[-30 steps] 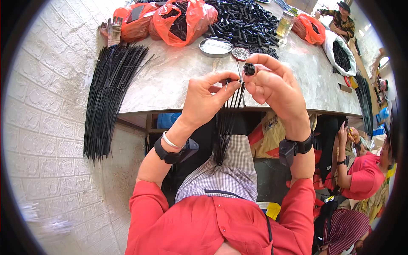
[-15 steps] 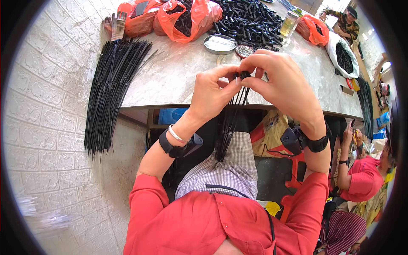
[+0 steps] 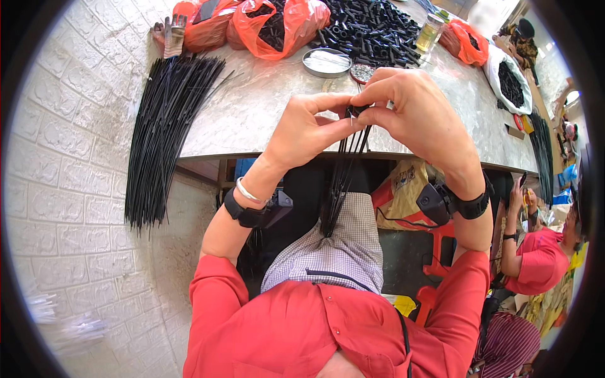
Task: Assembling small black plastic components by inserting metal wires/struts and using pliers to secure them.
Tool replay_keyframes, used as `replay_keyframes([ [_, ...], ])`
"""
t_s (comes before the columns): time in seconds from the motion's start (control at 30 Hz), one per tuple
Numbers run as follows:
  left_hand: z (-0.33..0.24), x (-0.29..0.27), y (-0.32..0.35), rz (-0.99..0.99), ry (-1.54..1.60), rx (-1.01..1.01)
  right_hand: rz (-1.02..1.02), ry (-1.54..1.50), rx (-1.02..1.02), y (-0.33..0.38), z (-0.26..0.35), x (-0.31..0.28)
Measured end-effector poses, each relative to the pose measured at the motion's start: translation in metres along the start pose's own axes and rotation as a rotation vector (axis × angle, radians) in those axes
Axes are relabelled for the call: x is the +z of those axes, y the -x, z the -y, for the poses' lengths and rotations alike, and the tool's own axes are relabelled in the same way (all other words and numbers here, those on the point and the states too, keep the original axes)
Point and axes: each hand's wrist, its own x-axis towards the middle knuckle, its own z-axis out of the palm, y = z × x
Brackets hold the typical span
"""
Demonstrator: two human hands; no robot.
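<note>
left hand (image 3: 310,129) and right hand (image 3: 416,112) hide most of a small black part (image 3: 358,111) at one o'clock — shape unclear; beyond, the top edge cuts a black heap (image 3: 368,33); toward eight, whitish shapes (image 3: 83,328) blur.

Between the hands (image 3: 305,129) (image 3: 421,116) I see, remotely, a dark plastic-looking piece (image 3: 358,111) and, below, smooth plastic-looking strands (image 3: 334,205); beyond, a faintly glossy worktop (image 3: 252,120), shiny metal tin (image 3: 326,75), glossy thin-plastic bags (image 3: 304,30); leftward, a rough wall (image 3: 69,164).
</note>
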Motion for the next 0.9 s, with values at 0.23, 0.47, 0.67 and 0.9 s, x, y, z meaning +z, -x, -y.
replay_keyframes([
  [0.23,0.006,-0.009,0.000,0.083,0.032,-0.008,0.071,-0.171,0.043,-0.002,-0.004,-0.001],
  [0.47,0.007,-0.006,-0.003,0.100,0.012,-0.010,0.162,-0.268,0.137,-0.001,-0.017,-0.002],
  [0.67,0.010,-0.011,-0.005,0.130,0.042,-0.055,0.101,-0.219,0.147,-0.006,-0.018,0.003],
  [0.9,0.012,-0.010,-0.009,0.104,0.040,-0.044,0.036,-0.250,0.107,-0.001,-0.023,0.004],
])
